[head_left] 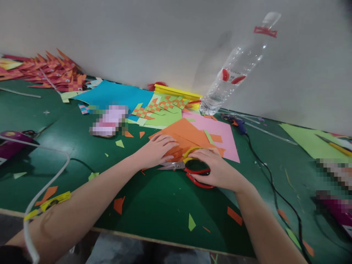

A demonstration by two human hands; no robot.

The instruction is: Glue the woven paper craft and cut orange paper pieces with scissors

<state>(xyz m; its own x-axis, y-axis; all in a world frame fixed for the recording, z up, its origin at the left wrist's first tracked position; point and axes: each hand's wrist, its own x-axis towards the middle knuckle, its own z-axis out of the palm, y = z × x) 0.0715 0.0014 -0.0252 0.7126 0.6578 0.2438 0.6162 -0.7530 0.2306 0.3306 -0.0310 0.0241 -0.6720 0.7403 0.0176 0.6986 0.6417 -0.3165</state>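
Observation:
A pair of scissors [176,166] with one yellow and one red handle loop lies low over the green table, its blades pointing left. My right hand [216,168] holds it by the handles. My left hand [156,151] rests with its fingers spread on orange paper [183,134], just above the blades. Pink paper [227,134] lies partly under the orange sheets. Behind them, checkered green-and-orange woven pieces [161,105] lie on light green paper [167,119].
A clear bottle [233,69] leans against the wall behind the papers. To the right are a blue glue gun [241,125] and its black cord. Blue paper [118,93], a phone [110,121] and red-orange woven pieces [57,73] lie left. Paper scraps dot the table [154,209].

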